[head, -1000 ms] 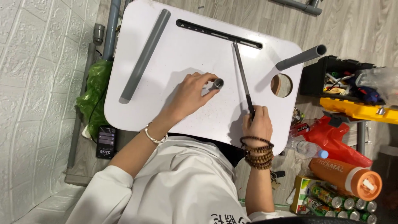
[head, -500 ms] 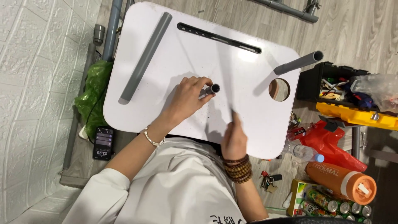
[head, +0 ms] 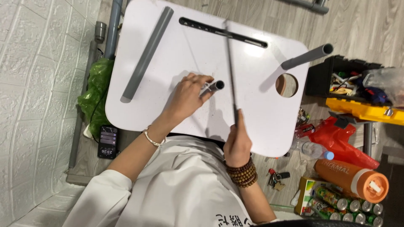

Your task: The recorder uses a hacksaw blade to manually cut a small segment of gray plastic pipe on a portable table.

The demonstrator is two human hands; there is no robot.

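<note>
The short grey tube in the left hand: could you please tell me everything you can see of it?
The short grey tube is a stubby round piece with a dark open end facing the camera's right. It looks like plastic or metal; which, I cannot tell. It lies roughly level just over the white board, gripped at its near end by the left hand, whose fingers wrap it. Nothing else touches it.
</note>
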